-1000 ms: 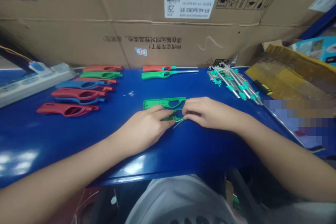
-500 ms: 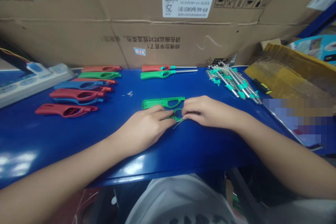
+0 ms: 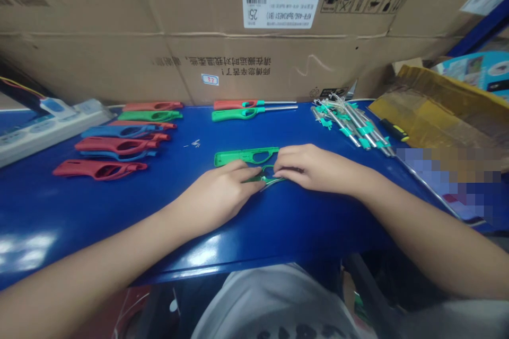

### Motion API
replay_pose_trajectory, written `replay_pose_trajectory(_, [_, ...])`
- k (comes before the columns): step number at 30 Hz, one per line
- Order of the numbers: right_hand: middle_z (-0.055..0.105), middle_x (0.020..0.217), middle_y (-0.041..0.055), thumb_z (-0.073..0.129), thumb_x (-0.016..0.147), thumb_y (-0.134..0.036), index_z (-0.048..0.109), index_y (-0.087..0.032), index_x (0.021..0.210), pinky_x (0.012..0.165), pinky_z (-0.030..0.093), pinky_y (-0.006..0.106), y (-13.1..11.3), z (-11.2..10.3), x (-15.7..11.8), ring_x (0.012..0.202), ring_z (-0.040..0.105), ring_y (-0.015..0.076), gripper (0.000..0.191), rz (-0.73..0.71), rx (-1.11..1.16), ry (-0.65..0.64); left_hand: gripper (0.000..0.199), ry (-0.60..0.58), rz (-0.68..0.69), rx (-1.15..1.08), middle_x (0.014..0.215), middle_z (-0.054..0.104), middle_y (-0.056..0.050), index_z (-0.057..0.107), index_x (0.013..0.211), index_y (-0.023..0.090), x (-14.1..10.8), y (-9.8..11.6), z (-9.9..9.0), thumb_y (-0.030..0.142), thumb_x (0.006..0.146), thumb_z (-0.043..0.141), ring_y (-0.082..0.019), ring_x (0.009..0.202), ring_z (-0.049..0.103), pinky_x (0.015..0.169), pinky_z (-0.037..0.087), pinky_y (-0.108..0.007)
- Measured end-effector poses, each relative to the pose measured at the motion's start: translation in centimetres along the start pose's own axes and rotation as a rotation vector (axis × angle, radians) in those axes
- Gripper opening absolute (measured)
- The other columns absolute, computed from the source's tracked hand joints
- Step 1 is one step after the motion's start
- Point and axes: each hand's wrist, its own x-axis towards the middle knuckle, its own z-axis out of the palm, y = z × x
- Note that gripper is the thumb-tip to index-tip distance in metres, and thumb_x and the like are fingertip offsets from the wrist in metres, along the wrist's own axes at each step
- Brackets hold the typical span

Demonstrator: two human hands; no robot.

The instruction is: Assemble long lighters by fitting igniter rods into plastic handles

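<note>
My left hand (image 3: 233, 184) is closed on a green lighter half-shell (image 3: 267, 168), mostly covered by my fingers. From the other side my right hand (image 3: 296, 166) pinches the front end of the same half-shell. A thin metal rod or wire (image 3: 273, 182) sticks out between the two hands; its exact form is too small to tell. Just beyond them lies a second green half-shell (image 3: 230, 157), its hollow side up, with an oval trigger opening. Farther back, a green lighter (image 3: 234, 114) and a red lighter (image 3: 233, 104) with metal tubes lie side by side.
Several red, blue and green lighter shells (image 3: 101, 169) lie at left, near a white power strip (image 3: 47, 127). Metal tubes with teal triggers (image 3: 358, 122) are heaped at right, beside a screwdriver (image 3: 395, 130) and a taped box (image 3: 433, 111). Cardboard (image 3: 131, 69) stands behind.
The hands stay at the half-shell with nearly the same grip. The thin metal piece between them lies slightly more toward the right hand. The view has shifted a little.
</note>
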Motion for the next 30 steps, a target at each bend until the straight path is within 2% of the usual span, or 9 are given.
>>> replay_pose_trajectory(3, [0.069, 0.100, 0.0075, 0.052, 0.101, -0.026, 0.070, -0.018, 0.101, 0.082, 0.049, 0.031, 0.8, -0.7, -0.2, 0.092, 0.065, 0.0201, 0.020, 0.097, -0.101, 0.139, 0.032, -0.010, -0.013, 0.007, 0.126, 0.072, -0.011, 0.073, 0.124, 0.019, -0.1, 0.0, 0.0, 0.018, 0.101, 0.050, -0.027, 0.108, 0.069, 0.090, 0.061, -0.040])
replay_pose_trajectory(7, [0.064, 0.124, 0.0129, 0.053, 0.097, -0.027, 0.066, -0.019, 0.121, 0.084, 0.051, 0.039, 3.8, -2.4, -1.3, 0.103, 0.065, 0.0284, 0.028, 0.463, -0.388, 0.259, 0.033, -0.013, -0.009, 0.010, 0.129, 0.072, -0.009, 0.073, 0.124, 0.020, -0.1, 0.0, 0.0, 0.018, 0.101, 0.050, -0.026, 0.110, 0.070, 0.093, 0.060, -0.040])
replay_pose_trajectory(10, [0.057, 0.133, 0.0198, 0.056, 0.093, -0.025, 0.061, -0.015, 0.133, 0.090, 0.052, 0.046, 6.6, -3.4, -2.2, 0.117, 0.060, 0.0362, 0.042, 0.694, -0.538, 0.207, 0.033, -0.015, -0.012, 0.014, 0.128, 0.072, -0.007, 0.074, 0.123, 0.021, -0.1, -0.1, -0.1, 0.019, 0.102, 0.048, -0.026, 0.109, 0.070, 0.092, 0.061, -0.039])
replay_pose_trajectory(13, [0.053, 0.137, 0.0200, 0.057, 0.093, -0.026, 0.061, -0.018, 0.135, 0.092, 0.052, 0.048, 8.4, -3.7, -2.6, 0.120, 0.058, 0.0379, 0.044, 0.850, -0.557, 0.130, 0.035, -0.007, -0.015, 0.019, 0.127, 0.073, -0.008, 0.074, 0.122, 0.022, -0.1, -0.2, -0.1, 0.020, 0.103, 0.045, -0.026, 0.108, 0.071, 0.089, 0.062, -0.039])
replay_pose_trajectory(16, [0.054, 0.135, 0.0181, 0.056, 0.093, -0.028, 0.066, -0.019, 0.127, 0.090, 0.052, 0.047, 8.9, -3.7, -2.6, 0.119, 0.058, 0.0366, 0.036, 0.889, -0.534, 0.112, 0.035, 0.008, -0.014, 0.009, 0.126, 0.073, -0.008, 0.074, 0.121, 0.023, -0.1, -0.2, -0.1, 0.022, 0.104, 0.044, -0.025, 0.108, 0.071, 0.089, 0.062, -0.038])
replay_pose_trajectory(22, [0.063, 0.112, 0.0141, 0.062, 0.086, -0.020, 0.068, -0.019, 0.087, 0.086, 0.053, 0.043, 9.1, -3.9, -2.7, 0.105, 0.062, 0.0313, 0.006, 0.827, -0.436, 0.201, 0.032, 0.046, -0.014, 0.006, 0.124, 0.074, -0.007, 0.074, 0.119, 0.022, -0.2, -0.3, 0.1, 0.023, 0.104, 0.046, -0.024, 0.106, 0.072, 0.088, 0.061, -0.037])
replay_pose_trajectory(26, [0.069, 0.099, 0.0114, 0.062, 0.086, -0.020, 0.062, -0.020, 0.083, 0.087, 0.054, 0.043, 8.6, -4.1, -2.2, 0.099, 0.067, 0.0288, 0.004, 0.756, -0.351, 0.205, 0.031, 0.069, -0.004, -0.015, 0.122, 0.075, -0.006, 0.074, 0.118, 0.021, -0.2, -0.3, 0.1, 0.023, 0.104, 0.047, -0.024, 0.106, 0.071, 0.089, 0.061, -0.037])
replay_pose_trajectory(28, [0.070, 0.088, 0.0083, 0.061, 0.090, -0.024, 0.059, -0.021, 0.085, 0.078, 0.058, 0.040, 7.7, -3.7, -1.6, 0.087, 0.071, 0.0249, 0.006, 0.750, -0.150, 0.254, 0.030, 0.067, -0.005, -0.033, 0.122, 0.074, -0.006, 0.074, 0.119, 0.022, -0.2, -0.3, 0.0, 0.023, 0.104, 0.047, -0.023, 0.108, 0.070, 0.091, 0.060, -0.037])
replay_pose_trajectory(30, [0.071, 0.082, 0.0063, 0.062, 0.091, -0.027, 0.055, -0.021, 0.087, 0.069, 0.061, 0.036, 6.6, -3.2, -1.0, 0.078, 0.072, 0.0215, 0.010, 0.739, 0.207, 0.340, 0.030, 0.066, -0.007, -0.055, 0.121, 0.074, -0.006, 0.073, 0.119, 0.023, -0.2, -0.4, 0.0, 0.023, 0.104, 0.048, -0.022, 0.109, 0.069, 0.092, 0.059, -0.036])
